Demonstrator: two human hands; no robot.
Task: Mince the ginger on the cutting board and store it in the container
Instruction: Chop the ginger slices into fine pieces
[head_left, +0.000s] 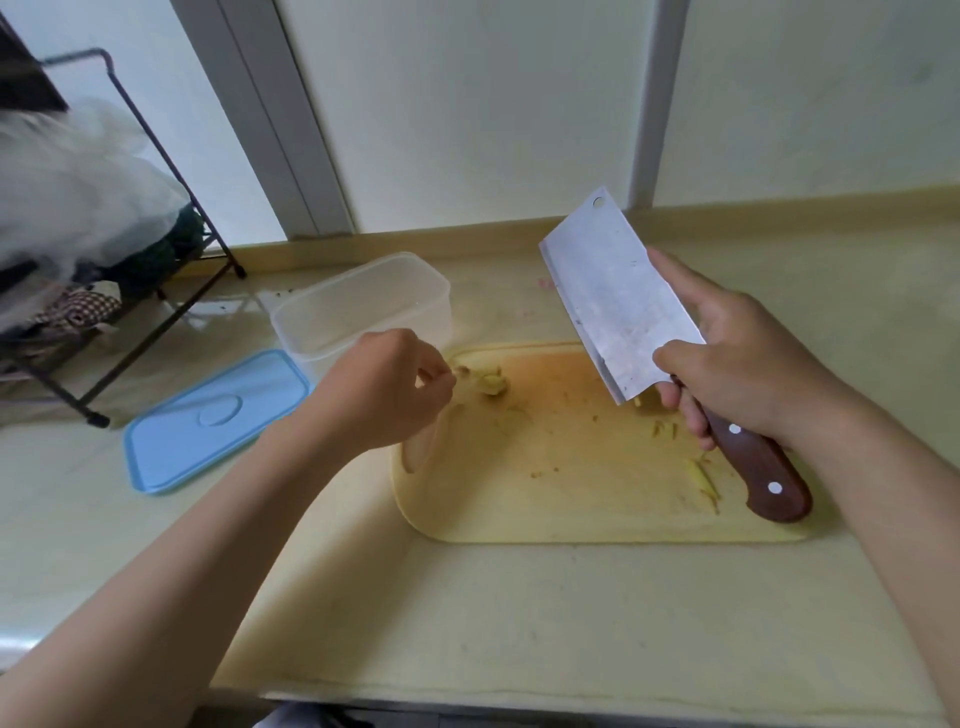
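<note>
On the cutting board (571, 499), pale yellow ginger (493, 383) lies in slivers.

Pale-yellow cutting board (571, 499), light-blue lid (208, 426), cleaver (613, 301) — silver blade, reddish-brown handle

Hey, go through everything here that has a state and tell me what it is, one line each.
container: open, lid off, upright.
lid: flat on the counter, beside the container.
cleaver: raised off the cutting board, blade up.
right hand: grips the cleaver handle.
ginger: small clump and loose slivers on the cutting board.
left hand: fingers curled at the ginger; grip unclear.
</note>
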